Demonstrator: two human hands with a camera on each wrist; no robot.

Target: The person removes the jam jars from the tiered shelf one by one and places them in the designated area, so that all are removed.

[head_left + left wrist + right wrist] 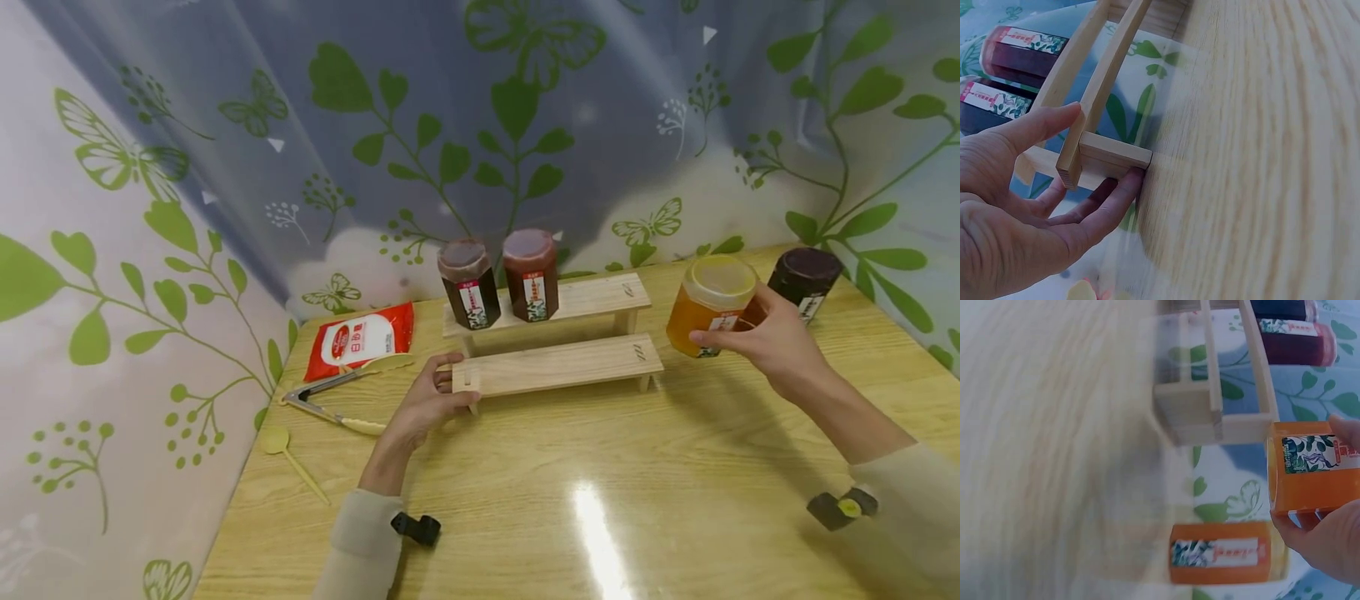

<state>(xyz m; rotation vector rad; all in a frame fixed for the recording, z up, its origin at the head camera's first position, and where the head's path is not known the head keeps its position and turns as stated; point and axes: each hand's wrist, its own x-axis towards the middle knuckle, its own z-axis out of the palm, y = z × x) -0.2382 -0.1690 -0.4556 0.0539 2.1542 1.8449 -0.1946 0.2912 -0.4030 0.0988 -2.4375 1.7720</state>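
My right hand grips an orange jar with a yellow lid, fingers and thumb around its side. In the right wrist view this held jar is raised off the table, beside the right end of a two-step wooden rack. My left hand holds the rack's lower step at its left end. In the left wrist view its thumb is on the board's edge and its fingertips touch the leg. A dark jar and a reddish jar stand on the upper step.
Behind my right hand stands a dark-lidded jar. A second orange jar stands right of the rack. On the left lie a red-and-white bag, tongs and a yellow spoon. A patterned curtain hangs behind the table.
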